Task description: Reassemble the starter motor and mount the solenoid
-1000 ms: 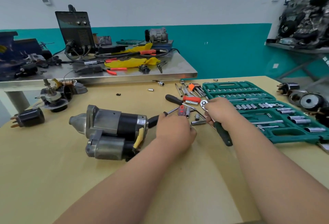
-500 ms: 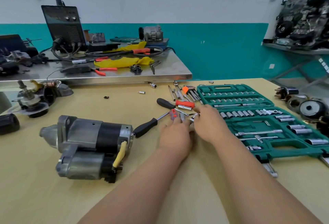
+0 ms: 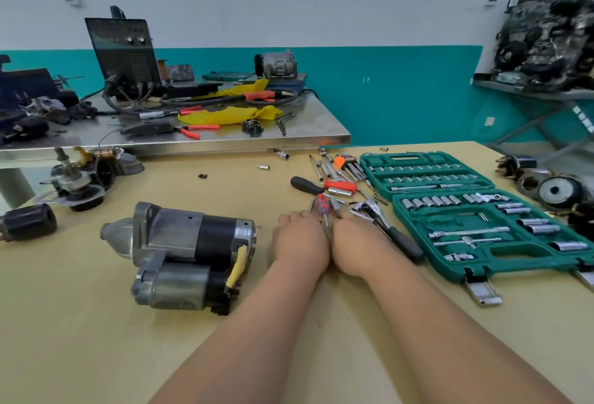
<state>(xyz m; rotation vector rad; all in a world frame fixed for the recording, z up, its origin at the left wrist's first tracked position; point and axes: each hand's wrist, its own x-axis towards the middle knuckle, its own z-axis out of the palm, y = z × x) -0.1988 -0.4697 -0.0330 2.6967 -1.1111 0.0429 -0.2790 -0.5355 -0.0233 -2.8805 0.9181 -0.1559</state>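
The starter motor [image 3: 193, 239] lies on its side on the wooden table, nose to the left. Its solenoid [image 3: 180, 288] sits against the near side, with a yellow-sleeved lead [image 3: 239, 267] at the rear end. My left hand [image 3: 299, 239] and my right hand [image 3: 356, 243] rest side by side, backs up, just right of the motor. Their fingers curl down into the pile of loose tools and are hidden. A small red screwdriver [image 3: 322, 206] pokes out between the two hands. The ratchet [image 3: 389, 230] lies on the table, its head at my right fingertips.
An open green socket set [image 3: 475, 220] fills the right side. Screwdrivers [image 3: 324, 185], hex keys [image 3: 350, 165] and loose sockets lie beyond my hands. Spare motor parts [image 3: 77, 178] sit at the left and black round parts [image 3: 553, 188] at the right. A cluttered steel bench [image 3: 308, 133] stands behind.
My right hand has let go of the ratchet handle, and the ratchet now lies on the table. Both hands have drawn together at the tool pile. The black-handled screwdriver near my left hand is out of sight.
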